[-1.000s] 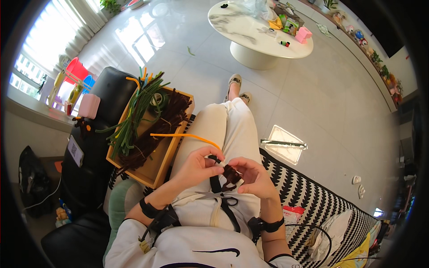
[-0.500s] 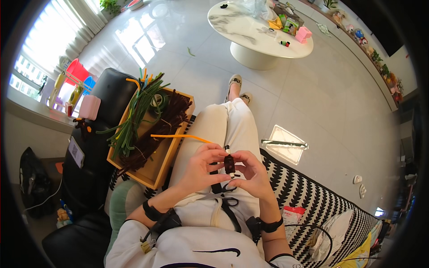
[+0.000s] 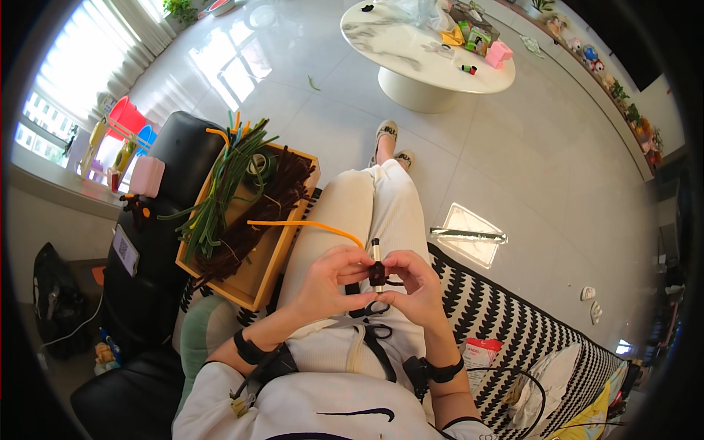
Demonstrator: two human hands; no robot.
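Pale floor tiles (image 3: 543, 161) are seen across the upper frame. Just below the frame's centre, a black-tipped tube (image 3: 377, 251) wrapped in brown strand (image 3: 377, 274) is held between left hand (image 3: 330, 282) and right hand (image 3: 419, 289), each grip closed to a fingertip pinch.

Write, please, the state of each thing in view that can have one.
Left hand: pinching the black-tipped rod
Right hand: pinching it too
Black-tipped rod: wrapped around its middle
Brown wrap: wound on the rod
Wooden tray: lidless, in use
Green stems: loosely piled
Brown stems: bunched together
Orange stem: curved, crossing the tray's edge
Pink case: closed
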